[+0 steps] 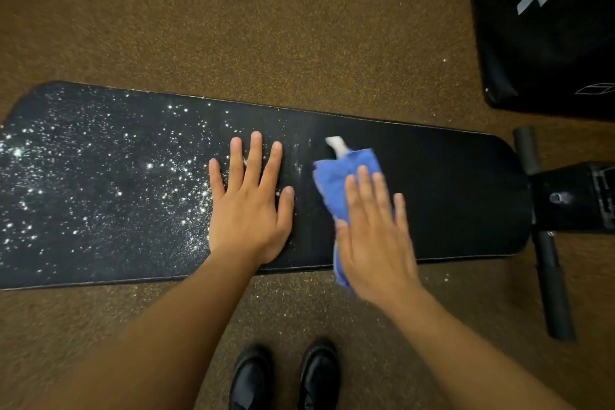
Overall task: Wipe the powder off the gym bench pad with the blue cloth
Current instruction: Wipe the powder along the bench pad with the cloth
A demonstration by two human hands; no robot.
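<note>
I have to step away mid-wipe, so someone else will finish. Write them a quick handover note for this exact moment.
Left hand: flat, open, braced on the bench pad.
Right hand: pressing the blue cloth flat on the pad, fingers extended, not gripping.
Done: the pad right of the cloth looks clean.
Left: heavy powder covers the left half, with some specks around the left hand. Wipe leftward next.

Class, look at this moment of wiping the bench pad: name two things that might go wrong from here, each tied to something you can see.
1. The left hand lies flat among the powder; it may smear or carry it onto the wiped right part of the bench pad.
2. The blue cloth under the right hand may push powder onto the floor.
</note>
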